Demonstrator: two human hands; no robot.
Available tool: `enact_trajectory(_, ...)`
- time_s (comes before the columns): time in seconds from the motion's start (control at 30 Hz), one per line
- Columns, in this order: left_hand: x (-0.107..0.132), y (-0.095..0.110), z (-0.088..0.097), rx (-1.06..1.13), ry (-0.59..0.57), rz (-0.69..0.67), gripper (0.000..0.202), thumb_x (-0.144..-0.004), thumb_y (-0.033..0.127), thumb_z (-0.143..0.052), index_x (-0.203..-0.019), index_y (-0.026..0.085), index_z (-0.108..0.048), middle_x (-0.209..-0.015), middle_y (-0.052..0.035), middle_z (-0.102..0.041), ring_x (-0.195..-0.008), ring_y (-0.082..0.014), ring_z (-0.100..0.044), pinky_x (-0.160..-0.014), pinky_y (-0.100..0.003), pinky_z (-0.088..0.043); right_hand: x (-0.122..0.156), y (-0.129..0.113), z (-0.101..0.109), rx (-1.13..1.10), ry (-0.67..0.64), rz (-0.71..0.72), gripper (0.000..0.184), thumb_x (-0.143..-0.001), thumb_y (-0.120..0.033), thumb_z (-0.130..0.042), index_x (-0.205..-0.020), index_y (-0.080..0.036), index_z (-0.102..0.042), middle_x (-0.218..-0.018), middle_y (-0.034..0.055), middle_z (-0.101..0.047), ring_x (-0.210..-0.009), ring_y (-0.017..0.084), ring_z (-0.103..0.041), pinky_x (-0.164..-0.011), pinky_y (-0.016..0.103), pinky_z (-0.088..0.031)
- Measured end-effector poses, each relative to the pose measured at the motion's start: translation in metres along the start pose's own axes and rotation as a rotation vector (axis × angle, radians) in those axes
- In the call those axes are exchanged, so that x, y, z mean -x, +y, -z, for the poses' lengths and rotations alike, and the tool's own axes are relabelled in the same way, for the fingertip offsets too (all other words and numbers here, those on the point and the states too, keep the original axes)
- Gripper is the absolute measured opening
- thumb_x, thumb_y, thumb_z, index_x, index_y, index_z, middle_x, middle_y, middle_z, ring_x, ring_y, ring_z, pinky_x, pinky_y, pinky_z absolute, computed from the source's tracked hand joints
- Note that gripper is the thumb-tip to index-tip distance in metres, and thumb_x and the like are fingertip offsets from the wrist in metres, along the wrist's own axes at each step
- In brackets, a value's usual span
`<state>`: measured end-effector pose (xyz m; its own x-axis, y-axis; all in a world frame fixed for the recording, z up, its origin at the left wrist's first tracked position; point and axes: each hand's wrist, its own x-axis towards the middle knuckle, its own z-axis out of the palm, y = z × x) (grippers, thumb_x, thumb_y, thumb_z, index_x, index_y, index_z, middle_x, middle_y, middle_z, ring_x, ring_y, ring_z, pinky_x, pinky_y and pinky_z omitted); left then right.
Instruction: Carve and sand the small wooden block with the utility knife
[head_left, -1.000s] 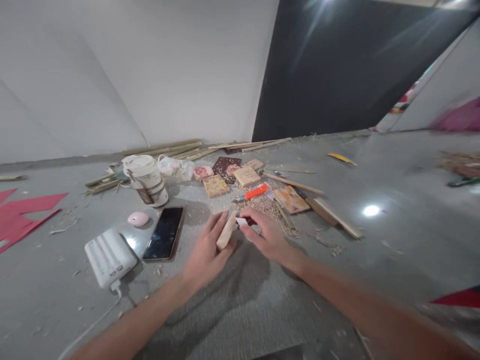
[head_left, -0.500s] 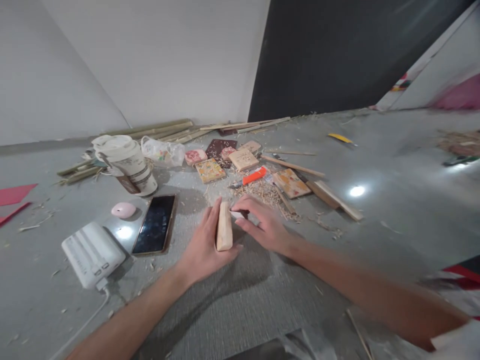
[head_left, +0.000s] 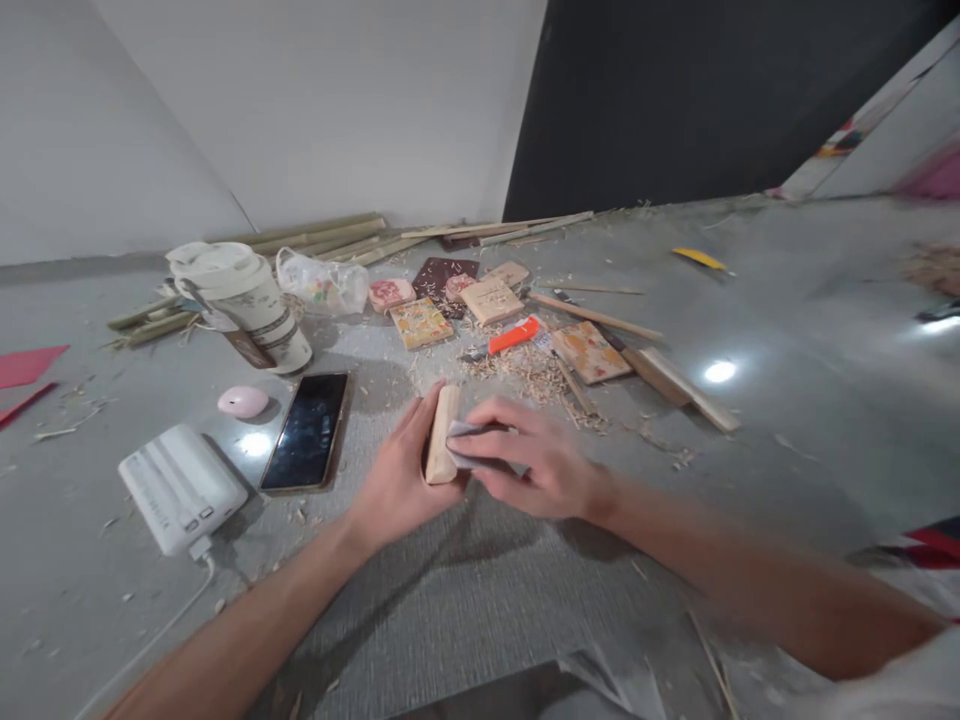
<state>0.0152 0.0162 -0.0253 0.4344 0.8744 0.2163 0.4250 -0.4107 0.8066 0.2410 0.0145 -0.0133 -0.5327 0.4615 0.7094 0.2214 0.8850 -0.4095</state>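
A phone [head_left: 306, 432] lies at nine o'clock from the wooden block [head_left: 442, 440]. The left hand [head_left: 396, 492], at eight o'clock, grasps the block, whose far end points toward twelve. The grey sheet [head_left: 463, 430], pinched by the right hand [head_left: 534, 462] at three o'clock, has shifted toward the block's six o'clock end, suggesting a rubbing stroke along that side.

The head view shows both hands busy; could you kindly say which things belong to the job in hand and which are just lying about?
In the job:
wooden piece, in the left hand
grey sheet, in the right hand
perhaps the orange-handled cutter, beside shavings

Seemingly just lying about:
phone
white power bank
pink rounded object
lidded cup
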Motion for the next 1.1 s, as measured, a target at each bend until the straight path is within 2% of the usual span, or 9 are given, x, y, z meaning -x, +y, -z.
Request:
enact_trajectory(0.1,-0.001,-0.002,0.001,-0.015,-0.01,-0.037,0.085,-0.079,0.025,-0.071,-0.161,0.022,-0.05,-0.155,-0.0174,-0.062,-0.143,-0.0413,-0.063,-0.121,-0.062,-0.053,0.002,0.004,0.003,0.038,-0.027,-0.003,0.025,-0.11,-0.017,-0.063,-0.133,-0.021,-0.074,-0.119,0.0088,-0.073,-0.103,0.017,-0.072,-0.087,0.031,-0.063)
enact_trajectory(0.23,-0.001,-0.005,0.001,-0.053,-0.012,-0.038,0.095,-0.08,0.027,-0.074,-0.169,0.022,-0.042,-0.16,-0.0192,-0.06,-0.145,-0.0421,-0.063,-0.118,-0.059,-0.057,0.005,0.011,0.005,0.136,0.037,-0.099,0.027,-0.111,-0.017,-0.062,-0.135,-0.022,-0.074,-0.121,0.0092,-0.072,-0.104,0.018,-0.071,-0.086,0.033,-0.061)
enact_trajectory(0.43,0.0,-0.007,0.004,-0.05,-0.025,-0.047,0.095,-0.077,0.027,-0.073,-0.168,0.02,-0.046,-0.158,-0.0188,-0.064,-0.144,-0.0451,-0.064,-0.118,-0.062,-0.058,0.005,0.004,0.005,0.056,-0.09,0.04,0.027,-0.113,-0.024,-0.062,-0.137,-0.018,-0.072,-0.122,0.0101,-0.07,-0.107,0.019,-0.069,-0.091,0.032,-0.062)
enact_trajectory(0.63,-0.002,-0.005,0.006,-0.014,-0.017,-0.052,0.086,-0.08,0.029,-0.071,-0.162,0.015,-0.052,-0.167,-0.0216,-0.058,-0.151,-0.044,-0.06,-0.125,-0.064,-0.05,0.007,0.028,0.011,0.176,-0.013,-0.103,0.027,-0.115,-0.023,-0.06,-0.139,-0.024,-0.073,-0.12,0.0083,-0.069,-0.103,0.019,-0.069,-0.087,0.033,-0.06)
enact_trajectory(0.77,0.0,-0.005,0.008,0.019,-0.014,-0.03,0.082,-0.082,0.03,-0.07,-0.161,0.016,-0.053,-0.162,-0.02,-0.063,-0.145,-0.0425,-0.064,-0.124,-0.064,-0.052,0.006,0.01,0.006,0.127,-0.086,0.018,0.031,-0.118,-0.032,-0.057,-0.144,-0.022,-0.068,-0.123,0.0095,-0.069,-0.107,0.019,-0.069,-0.091,0.033,-0.062)
enact_trajectory(0.87,0.001,-0.006,0.008,0.03,-0.029,-0.06,0.081,-0.082,0.028,-0.067,-0.16,0.016,-0.054,-0.162,-0.0186,-0.063,-0.146,-0.0415,-0.064,-0.125,-0.062,-0.051,0.004,0.003,0.003,0.071,-0.101,0.068,0.031,-0.118,-0.031,-0.056,-0.145,-0.023,-0.067,-0.125,0.0094,-0.07,-0.114,0.019,-0.069,-0.097,0.034,-0.063)
enact_trajectory(0.93,0.001,-0.008,0.007,0.022,-0.039,-0.08,0.081,-0.082,0.027,-0.067,-0.162,0.017,-0.053,-0.166,-0.0186,-0.06,-0.15,-0.0419,-0.062,-0.127,-0.063,-0.049,0.004,0.01,0.004,0.082,-0.085,0.014,0.032,-0.117,-0.027,-0.058,-0.147,-0.026,-0.067,-0.128,0.0091,-0.07,-0.117,0.02,-0.069,-0.098,0.036,-0.063)
enact_trajectory(1.03,0.001,-0.009,0.006,-0.001,-0.041,-0.106,0.084,-0.083,0.029,-0.071,-0.164,0.018,-0.051,-0.171,-0.0197,-0.055,-0.156,-0.0444,-0.055,-0.129,-0.065,-0.046,0.005,0.019,0.006,0.122,0.012,-0.098,0.032,-0.115,-0.023,-0.06,-0.146,-0.027,-0.069,-0.127,0.0091,-0.07,-0.113,0.021,-0.07,-0.096,0.038,-0.063)
enact_trajectory(1.1,0.001,-0.008,0.005,-0.004,-0.039,-0.103,0.085,-0.083,0.029,-0.071,-0.164,0.018,-0.05,-0.17,-0.0195,-0.055,-0.157,-0.044,-0.055,-0.13,-0.064,-0.046,0.005,0.015,0.004,0.116,0.036,-0.104,0.031,-0.116,-0.027,-0.06,-0.145,-0.025,-0.069,-0.125,0.0094,-0.071,-0.112,0.021,-0.07,-0.095,0.038,-0.063)
